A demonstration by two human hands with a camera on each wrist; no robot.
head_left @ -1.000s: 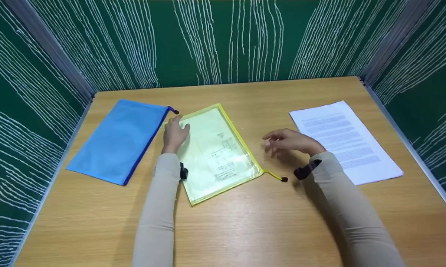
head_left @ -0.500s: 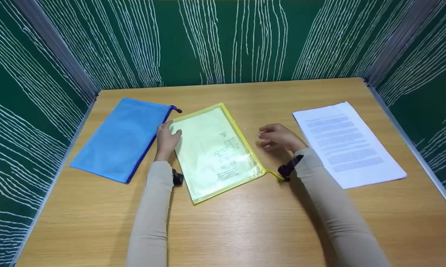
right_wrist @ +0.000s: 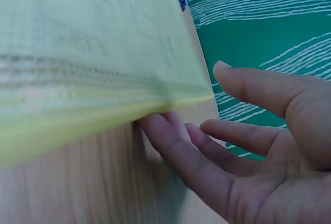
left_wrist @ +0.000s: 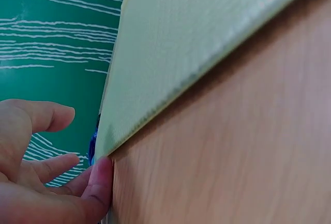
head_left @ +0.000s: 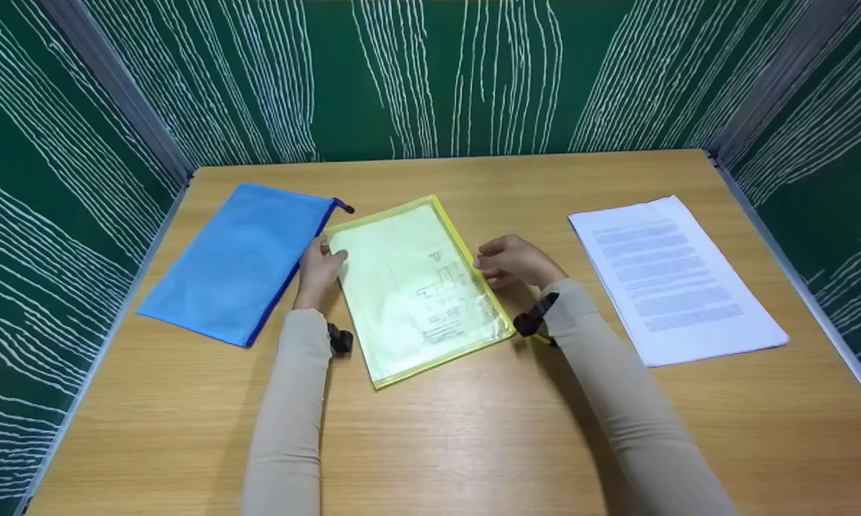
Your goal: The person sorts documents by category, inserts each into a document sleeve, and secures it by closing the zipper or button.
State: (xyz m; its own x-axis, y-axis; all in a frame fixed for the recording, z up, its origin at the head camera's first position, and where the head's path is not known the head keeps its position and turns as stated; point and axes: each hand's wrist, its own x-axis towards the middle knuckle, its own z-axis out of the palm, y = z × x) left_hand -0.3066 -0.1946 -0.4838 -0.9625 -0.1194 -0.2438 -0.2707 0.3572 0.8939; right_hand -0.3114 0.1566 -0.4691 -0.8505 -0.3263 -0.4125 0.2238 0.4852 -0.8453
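A translucent yellow zip folder (head_left: 395,294), holding paper with printed drawings, lies at an angle in the middle of the table. My left hand (head_left: 319,272) is at its upper left edge. In the left wrist view a fingertip (left_wrist: 103,169) touches the folder's corner, while the thumb stands apart from it. On the opposite side, my right hand (head_left: 520,261) reaches the zip edge. The right wrist view shows its fingertips (right_wrist: 155,123) just under that yellow edge, thumb raised and apart. The right wrist partly hides the yellow zip pull.
To the left lies a blue zip folder (head_left: 223,265), its upper right side close to my left hand. A stack of printed white paper (head_left: 677,279) rests at the right of the wooden table (head_left: 430,459). Green walls (head_left: 445,79) with white lines enclose three sides.
My right hand has moved left, from beside the paper stack to the yellow folder's zip edge. The left hand has shifted slightly left, off the folder's top onto its edge.
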